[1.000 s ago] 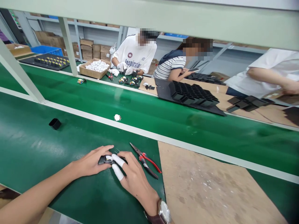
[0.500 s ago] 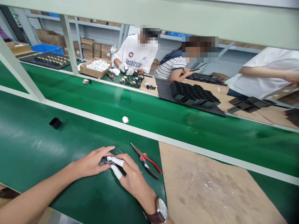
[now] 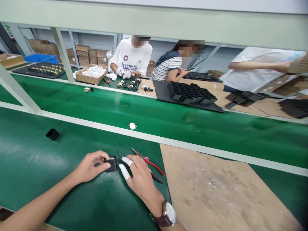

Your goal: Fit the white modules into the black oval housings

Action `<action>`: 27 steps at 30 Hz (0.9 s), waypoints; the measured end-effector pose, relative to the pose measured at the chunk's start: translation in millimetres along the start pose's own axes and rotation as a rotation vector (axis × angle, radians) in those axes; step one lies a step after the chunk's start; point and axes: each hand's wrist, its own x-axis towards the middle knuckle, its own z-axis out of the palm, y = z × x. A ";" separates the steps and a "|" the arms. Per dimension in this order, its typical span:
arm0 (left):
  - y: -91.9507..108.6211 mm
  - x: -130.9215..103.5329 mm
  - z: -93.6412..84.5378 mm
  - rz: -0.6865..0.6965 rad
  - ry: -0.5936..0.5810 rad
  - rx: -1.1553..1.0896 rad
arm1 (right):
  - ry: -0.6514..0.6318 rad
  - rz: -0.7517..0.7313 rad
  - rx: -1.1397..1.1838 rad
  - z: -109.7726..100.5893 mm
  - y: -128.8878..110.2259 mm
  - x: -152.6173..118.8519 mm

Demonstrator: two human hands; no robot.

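Between thumb and fingers, my left hand (image 3: 92, 166) grips a small black case (image 3: 112, 164) just above the green table. Something whitish shows at the case's upper edge. My right hand (image 3: 141, 179), with white covers on two fingers and a watch on the wrist, is apart from the case, to its right. Its fingers are spread, and I see nothing held in them. Thin metal wires (image 3: 120, 157) stick up by its fingertips. Red-handled pliers (image 3: 154, 166) lie just beyond this hand, partly hidden by it.
An open black case (image 3: 52, 134) stands on the left. A brown board (image 3: 216, 183) covers the right side. On the green belt (image 3: 101, 107) sit small circuit boards, one with a white top (image 3: 132, 126). Across it are people, a box of white parts (image 3: 91, 74) and black cases (image 3: 190, 93).
My right hand has come away from the case. My left hand now holds the case turned, with its flat black side up. The white-topped board on the belt has shifted slightly right.
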 end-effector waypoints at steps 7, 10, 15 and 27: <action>6.5 13.9 -10.8 -0.333 0.220 -0.638 | -0.115 0.014 -0.254 10.1 7.8 -5.8; 8.6 13.4 -12.3 -0.343 0.244 -0.661 | -0.099 0.008 -0.263 13.7 7.6 -7.8; 8.3 10.4 -10.0 -0.271 0.236 -0.488 | -0.054 -0.019 -0.212 12.6 1.1 -7.5; -5.3 90.4 -58.8 0.030 0.463 0.608 | -0.248 -0.253 -0.054 20.7 -29.5 -14.1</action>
